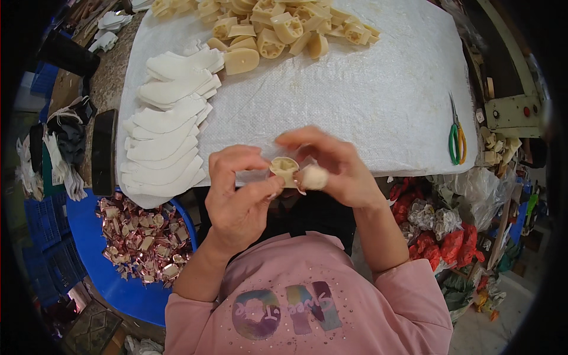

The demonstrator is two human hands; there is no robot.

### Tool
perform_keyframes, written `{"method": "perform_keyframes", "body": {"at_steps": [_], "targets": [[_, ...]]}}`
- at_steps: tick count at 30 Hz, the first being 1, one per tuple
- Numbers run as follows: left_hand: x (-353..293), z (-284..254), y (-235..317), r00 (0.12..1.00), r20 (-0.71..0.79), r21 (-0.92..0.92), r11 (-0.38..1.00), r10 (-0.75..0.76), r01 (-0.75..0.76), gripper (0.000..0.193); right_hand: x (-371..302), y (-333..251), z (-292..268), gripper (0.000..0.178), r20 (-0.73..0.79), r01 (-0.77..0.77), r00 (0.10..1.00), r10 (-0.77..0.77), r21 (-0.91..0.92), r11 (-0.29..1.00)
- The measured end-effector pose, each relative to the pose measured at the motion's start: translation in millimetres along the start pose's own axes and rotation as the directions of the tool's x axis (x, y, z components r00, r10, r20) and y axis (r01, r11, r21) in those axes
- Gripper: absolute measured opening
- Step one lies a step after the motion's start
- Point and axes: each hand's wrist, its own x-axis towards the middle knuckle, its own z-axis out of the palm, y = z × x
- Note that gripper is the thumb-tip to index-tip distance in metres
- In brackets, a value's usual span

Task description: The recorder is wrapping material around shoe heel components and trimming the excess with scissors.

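Presently both hands pinch one cream heel block [284,167] near the white cloth's [355,94] front edge: left hand [239,192] steadies, right hand [331,165] should press its covering flat.

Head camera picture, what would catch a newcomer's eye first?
First, the two hands, left hand and right hand, meeting at centre around a small cream heel piece. Next, the fanned stack of white cut pieces on the left of the white cloth, and the green-handled scissors at right.

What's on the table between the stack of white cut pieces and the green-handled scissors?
In the head view, only bare white table cover lies between the stack of white cut pieces and the scissors.
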Motion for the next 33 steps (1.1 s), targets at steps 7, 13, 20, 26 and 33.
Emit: {"method": "perform_keyframes", "body": {"at_steps": [7,13,20,26,33], "targets": [[-4,-1,4,0.984,0.117,-0.272,0.948,-0.136,0.164,0.034,3,2,-6,0.047,0.050,0.427,0.888,-0.458,-0.465,0.776],[0,8,13,0.761,0.518,-0.638,0.416,-0.391,0.648,0.057,-2,8,15,0.045,0.056,0.489,0.856,-0.514,-0.413,0.768],[-11,17,15,0.731,0.407,-0.625,0.417,-0.547,0.660,0.054,-7,17,18,0.039,0.046,0.429,0.861,-0.506,-0.599,0.676],[-6,28,25,0.811,0.363,-0.708,0.430,-0.460,0.560,0.076,4,8,20,0.022,-0.001,-0.019,1.000,0.020,0.206,0.978],[-12,34,28,0.908,0.203,-0.588,0.696,-0.367,0.412,0.059,-5,11,29,0.014,0.033,-0.007,0.999,0.002,0.147,0.989]]}}
